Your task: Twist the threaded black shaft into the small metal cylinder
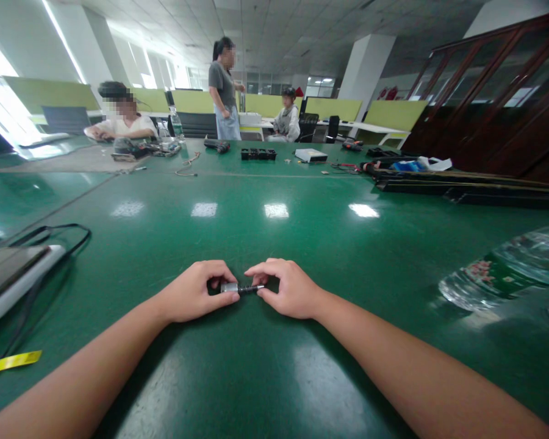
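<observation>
While both hands pinch it at 6 o'clock on the bench (302, 201), left hand (193, 291) fingers grip the silver cap (229, 287), right hand (289, 288) the black threaded rod (251, 289); I'd keep them coaxial, twisting gently.

Both forearms are bare, sleeveless to the frame edge, wearing no rings or watch.

Green worktop (274, 366), glossy. Phone (9, 274) at its left edge, black cable (68, 235) looping just beyond it, yellow tag (16, 361) nearer the camera. Clear plastic bottle (503, 268) lying at the right edge. Tools and boxes (258, 154) at the far end; three people beyond.
</observation>
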`<state>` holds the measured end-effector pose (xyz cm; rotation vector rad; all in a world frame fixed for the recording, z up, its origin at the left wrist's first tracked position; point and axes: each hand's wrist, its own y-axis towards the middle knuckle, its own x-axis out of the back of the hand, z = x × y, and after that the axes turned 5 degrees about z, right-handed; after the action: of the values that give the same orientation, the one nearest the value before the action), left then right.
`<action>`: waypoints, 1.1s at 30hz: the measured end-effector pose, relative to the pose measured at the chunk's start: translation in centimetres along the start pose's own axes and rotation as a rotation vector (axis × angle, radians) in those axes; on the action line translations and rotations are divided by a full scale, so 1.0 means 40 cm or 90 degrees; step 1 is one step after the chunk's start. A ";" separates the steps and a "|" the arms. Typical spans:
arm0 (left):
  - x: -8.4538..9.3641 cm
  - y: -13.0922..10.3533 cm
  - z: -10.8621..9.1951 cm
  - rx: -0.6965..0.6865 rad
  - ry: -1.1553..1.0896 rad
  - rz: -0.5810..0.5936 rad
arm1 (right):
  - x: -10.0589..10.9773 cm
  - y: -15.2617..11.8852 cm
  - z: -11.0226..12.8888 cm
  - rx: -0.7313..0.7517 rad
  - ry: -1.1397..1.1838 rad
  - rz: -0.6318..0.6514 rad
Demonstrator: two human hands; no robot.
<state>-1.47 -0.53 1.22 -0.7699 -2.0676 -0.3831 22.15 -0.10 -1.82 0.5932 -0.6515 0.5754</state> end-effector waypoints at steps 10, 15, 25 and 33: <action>-0.016 -0.001 -0.011 -0.015 0.026 -0.010 | 0.001 0.001 0.003 -0.009 -0.048 0.024; -0.021 0.000 -0.015 -0.027 0.030 -0.013 | 0.001 0.003 0.003 0.006 -0.059 0.039; -0.023 0.004 -0.013 -0.037 0.035 -0.021 | -0.007 0.004 0.000 0.024 -0.021 0.037; -0.022 0.005 -0.016 -0.038 0.027 -0.022 | -0.004 0.006 0.002 0.011 -0.017 0.040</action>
<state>-0.57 -1.02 0.86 -0.7560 -2.0406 -0.4787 21.85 -0.03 -1.82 0.5992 -0.6923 0.6329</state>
